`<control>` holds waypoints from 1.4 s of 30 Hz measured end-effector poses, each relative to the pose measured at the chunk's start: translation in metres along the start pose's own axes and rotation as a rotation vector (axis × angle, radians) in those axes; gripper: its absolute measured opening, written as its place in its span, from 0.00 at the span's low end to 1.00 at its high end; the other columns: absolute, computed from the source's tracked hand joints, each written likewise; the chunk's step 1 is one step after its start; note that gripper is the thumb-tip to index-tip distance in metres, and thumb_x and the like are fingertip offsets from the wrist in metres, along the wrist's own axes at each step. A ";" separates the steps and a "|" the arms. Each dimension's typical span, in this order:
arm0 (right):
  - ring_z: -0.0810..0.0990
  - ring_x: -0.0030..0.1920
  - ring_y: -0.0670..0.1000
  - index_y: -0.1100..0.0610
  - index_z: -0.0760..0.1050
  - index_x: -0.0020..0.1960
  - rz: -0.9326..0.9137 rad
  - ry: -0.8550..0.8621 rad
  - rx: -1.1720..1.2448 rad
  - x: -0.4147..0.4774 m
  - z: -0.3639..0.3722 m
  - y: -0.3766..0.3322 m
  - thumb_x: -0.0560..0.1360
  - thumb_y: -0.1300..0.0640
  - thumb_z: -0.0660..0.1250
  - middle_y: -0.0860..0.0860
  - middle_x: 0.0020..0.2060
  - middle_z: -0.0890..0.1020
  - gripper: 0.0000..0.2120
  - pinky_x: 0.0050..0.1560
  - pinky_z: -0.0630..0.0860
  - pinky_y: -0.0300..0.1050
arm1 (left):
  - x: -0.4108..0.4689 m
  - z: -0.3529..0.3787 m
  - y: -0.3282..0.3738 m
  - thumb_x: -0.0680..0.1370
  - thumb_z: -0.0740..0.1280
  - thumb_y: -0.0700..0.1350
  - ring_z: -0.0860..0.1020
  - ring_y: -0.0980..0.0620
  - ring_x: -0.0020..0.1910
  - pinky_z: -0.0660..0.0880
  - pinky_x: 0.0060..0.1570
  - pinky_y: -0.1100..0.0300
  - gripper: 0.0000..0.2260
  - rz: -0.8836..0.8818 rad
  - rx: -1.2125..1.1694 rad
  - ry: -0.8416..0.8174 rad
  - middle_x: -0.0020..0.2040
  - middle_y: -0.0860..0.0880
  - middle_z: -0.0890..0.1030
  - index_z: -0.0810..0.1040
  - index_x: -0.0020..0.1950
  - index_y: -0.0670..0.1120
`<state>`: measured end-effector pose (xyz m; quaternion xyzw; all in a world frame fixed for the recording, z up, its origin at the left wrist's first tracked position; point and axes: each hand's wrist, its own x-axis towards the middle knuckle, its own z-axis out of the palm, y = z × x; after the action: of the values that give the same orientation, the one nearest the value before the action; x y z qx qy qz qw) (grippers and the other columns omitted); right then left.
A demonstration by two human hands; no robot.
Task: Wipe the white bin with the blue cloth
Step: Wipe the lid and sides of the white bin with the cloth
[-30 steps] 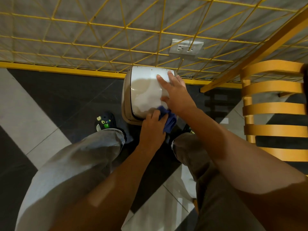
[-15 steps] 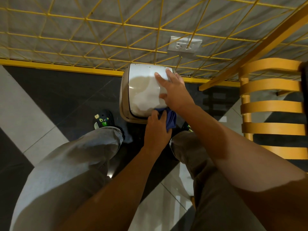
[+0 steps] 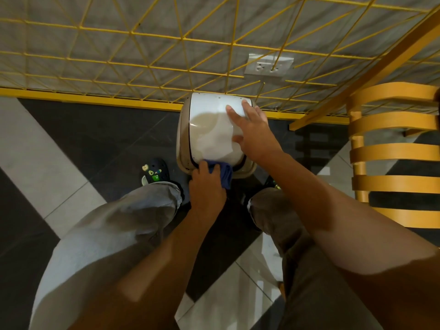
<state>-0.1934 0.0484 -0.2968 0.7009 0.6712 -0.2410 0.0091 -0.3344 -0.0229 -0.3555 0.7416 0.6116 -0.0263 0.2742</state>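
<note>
Left hand (image 3: 206,184) fingers curled, gripping blue cloth (image 3: 225,173) at near edge of white bin (image 3: 209,129); right hand (image 3: 252,132) flat, splayed, bracing lid. Best: press firmly, overlap strokes.

The bin (image 3: 209,129) stands on the floor (image 3: 71,144), against the wall grid (image 3: 166,55). A chair (image 3: 392,151) stands right of the bin; a shoe (image 3: 154,171) sits left of it.
</note>
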 end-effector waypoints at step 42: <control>0.45 0.76 0.60 0.45 0.51 0.75 -0.012 0.033 0.042 0.003 0.010 0.009 0.77 0.62 0.63 0.52 0.77 0.48 0.34 0.68 0.65 0.52 | 0.016 -0.009 -0.001 0.75 0.64 0.42 0.75 0.39 0.46 0.73 0.49 0.48 0.08 -0.286 -0.497 0.024 0.46 0.36 0.76 0.75 0.47 0.36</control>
<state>-0.1883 0.0472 -0.3095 0.7007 0.6703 -0.2437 -0.0184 -0.3342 -0.0046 -0.3539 0.5581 0.7011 0.0947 0.4337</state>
